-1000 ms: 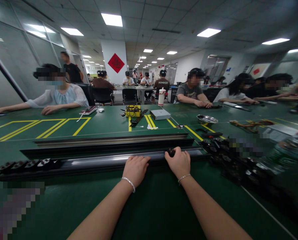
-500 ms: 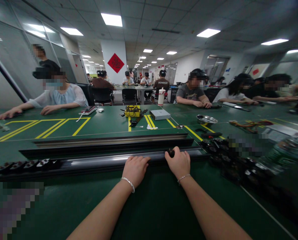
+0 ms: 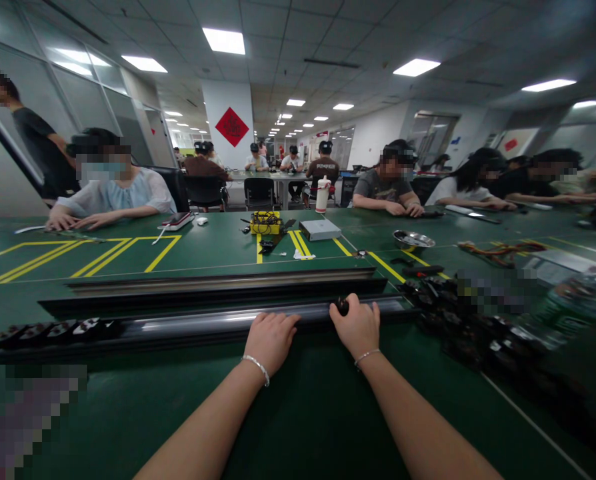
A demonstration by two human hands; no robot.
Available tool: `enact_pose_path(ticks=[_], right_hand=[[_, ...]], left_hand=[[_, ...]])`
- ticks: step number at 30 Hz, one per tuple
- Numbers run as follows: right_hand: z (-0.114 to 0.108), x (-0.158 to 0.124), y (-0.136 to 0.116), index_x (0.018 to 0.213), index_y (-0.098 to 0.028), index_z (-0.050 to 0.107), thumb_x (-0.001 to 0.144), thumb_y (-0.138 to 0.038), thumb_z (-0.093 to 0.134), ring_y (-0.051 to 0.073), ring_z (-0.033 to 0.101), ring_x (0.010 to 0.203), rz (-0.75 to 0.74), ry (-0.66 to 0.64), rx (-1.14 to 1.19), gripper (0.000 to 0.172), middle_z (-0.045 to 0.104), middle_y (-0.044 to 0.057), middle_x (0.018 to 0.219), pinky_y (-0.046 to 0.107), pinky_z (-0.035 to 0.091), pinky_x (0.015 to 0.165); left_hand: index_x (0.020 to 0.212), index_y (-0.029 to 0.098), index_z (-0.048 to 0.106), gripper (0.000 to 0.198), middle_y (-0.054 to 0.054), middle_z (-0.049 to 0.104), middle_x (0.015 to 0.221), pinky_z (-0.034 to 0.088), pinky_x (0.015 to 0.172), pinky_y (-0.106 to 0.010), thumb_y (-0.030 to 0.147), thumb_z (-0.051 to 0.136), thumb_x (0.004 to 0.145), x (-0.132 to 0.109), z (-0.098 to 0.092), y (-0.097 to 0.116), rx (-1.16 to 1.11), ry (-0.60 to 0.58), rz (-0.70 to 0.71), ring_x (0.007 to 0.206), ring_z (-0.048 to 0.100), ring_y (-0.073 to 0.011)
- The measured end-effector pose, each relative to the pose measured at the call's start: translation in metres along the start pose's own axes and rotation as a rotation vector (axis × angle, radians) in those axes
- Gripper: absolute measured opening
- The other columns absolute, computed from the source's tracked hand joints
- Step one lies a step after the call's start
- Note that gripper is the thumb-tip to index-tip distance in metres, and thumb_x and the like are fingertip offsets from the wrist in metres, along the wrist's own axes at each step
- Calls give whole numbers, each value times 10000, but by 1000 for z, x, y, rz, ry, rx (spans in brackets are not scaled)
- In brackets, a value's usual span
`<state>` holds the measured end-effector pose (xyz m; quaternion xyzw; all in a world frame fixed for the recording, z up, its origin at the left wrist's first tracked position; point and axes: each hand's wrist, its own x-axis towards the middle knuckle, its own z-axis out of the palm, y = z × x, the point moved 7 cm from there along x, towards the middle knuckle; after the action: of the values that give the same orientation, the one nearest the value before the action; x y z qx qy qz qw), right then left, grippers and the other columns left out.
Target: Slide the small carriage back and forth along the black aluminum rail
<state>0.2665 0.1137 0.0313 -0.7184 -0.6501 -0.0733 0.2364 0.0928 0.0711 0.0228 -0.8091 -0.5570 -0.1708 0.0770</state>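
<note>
Right fingers [image 3: 355, 304] closed around dark part [image 3: 343, 306] — left fingers [image 3: 281, 321] atop black rail [image 3: 193, 324], grip unclear.

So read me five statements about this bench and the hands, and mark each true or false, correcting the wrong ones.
1. The left hand rests on the long dark rail. True.
2. The right hand holds a metal bowl. False: it holds a small black part.
3. Black pieces sit on the rail's left end. True.
4. The white bottle lies on its side. False: it stands upright.
5. A bracelet circles the left wrist. True.
</note>
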Motion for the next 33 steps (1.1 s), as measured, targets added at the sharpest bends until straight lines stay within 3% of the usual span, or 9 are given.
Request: enact_pose_path(ticks=[14,33], right_hand=[[-1,1,-1,703,-208,426,754,-435,423,190,529,702,-20,38,9,232,552,16,622,327,259,834],[-5,4,12,717,-207,434,754,-435,416,198,530,716,22,46,-49,232,552,28,636,321,277,825]], left_hand=[[1085,305,502,269,7,634,912,330,758,-322,261,393,843,0,-1,0,6,-8,-7,871,553,-162],[1091,306,500,274,3,635,923,343,765,-322,261,383,847,0,-1,0,-4,-13,-2,875,554,-163]])
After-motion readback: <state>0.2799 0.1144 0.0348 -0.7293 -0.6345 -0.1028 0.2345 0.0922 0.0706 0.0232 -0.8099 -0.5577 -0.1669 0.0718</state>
